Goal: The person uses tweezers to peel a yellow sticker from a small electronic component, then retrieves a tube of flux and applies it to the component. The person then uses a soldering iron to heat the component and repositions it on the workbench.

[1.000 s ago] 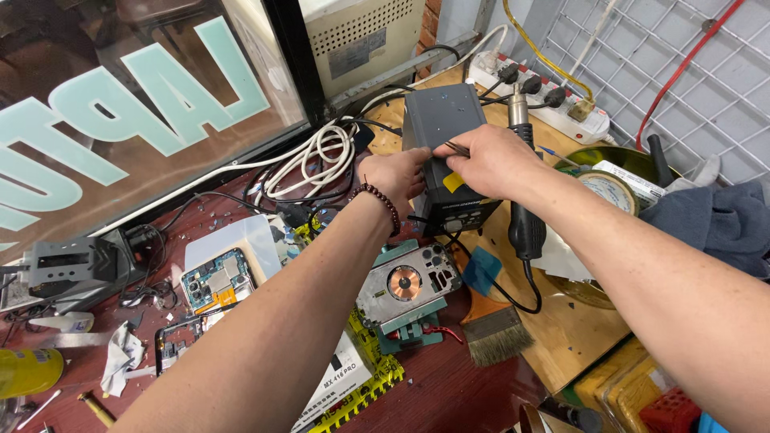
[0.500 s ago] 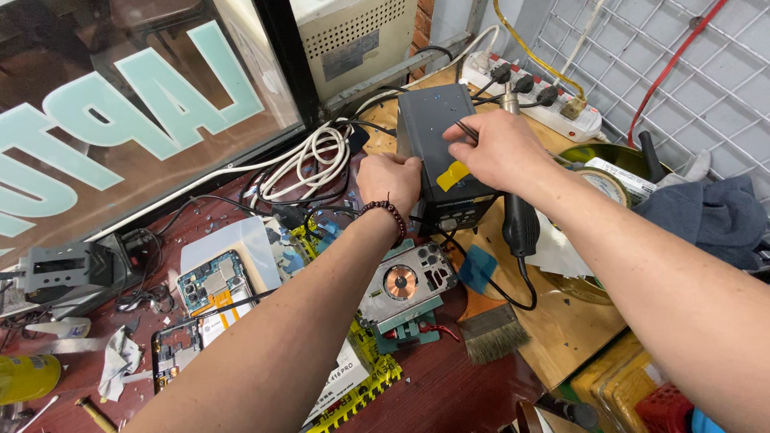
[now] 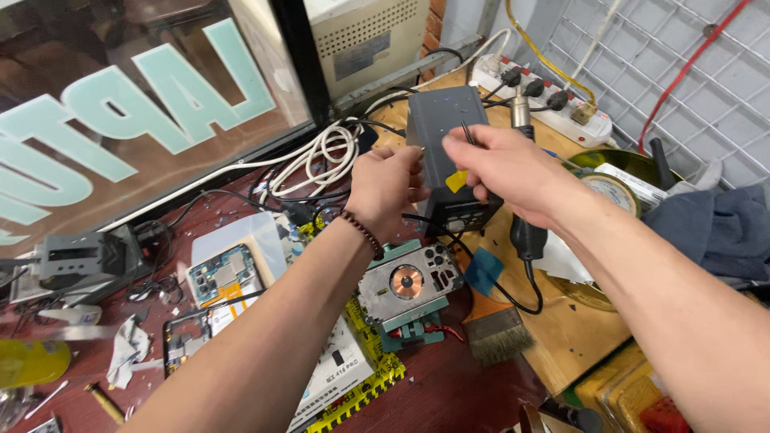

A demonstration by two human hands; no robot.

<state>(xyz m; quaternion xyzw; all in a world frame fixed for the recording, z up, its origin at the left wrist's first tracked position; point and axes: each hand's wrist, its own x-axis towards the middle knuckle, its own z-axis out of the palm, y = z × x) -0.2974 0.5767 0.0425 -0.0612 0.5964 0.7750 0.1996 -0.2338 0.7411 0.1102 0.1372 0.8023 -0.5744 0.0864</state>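
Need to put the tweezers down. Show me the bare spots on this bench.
Bare red benchtop between the yellow mat and brush. Bare wood right of the brush. Crowded: cables, boards and the opened phone below the left hand.

Right hand (image 3: pixel 513 172) pinches tweezers (image 3: pixel 468 133) over grey box (image 3: pixel 445 140).

I see the opened phone (image 3: pixel 409 282) below my hands, the station box (image 3: pixel 447 152) behind them, the brush (image 3: pixel 496 329) right of the phone.
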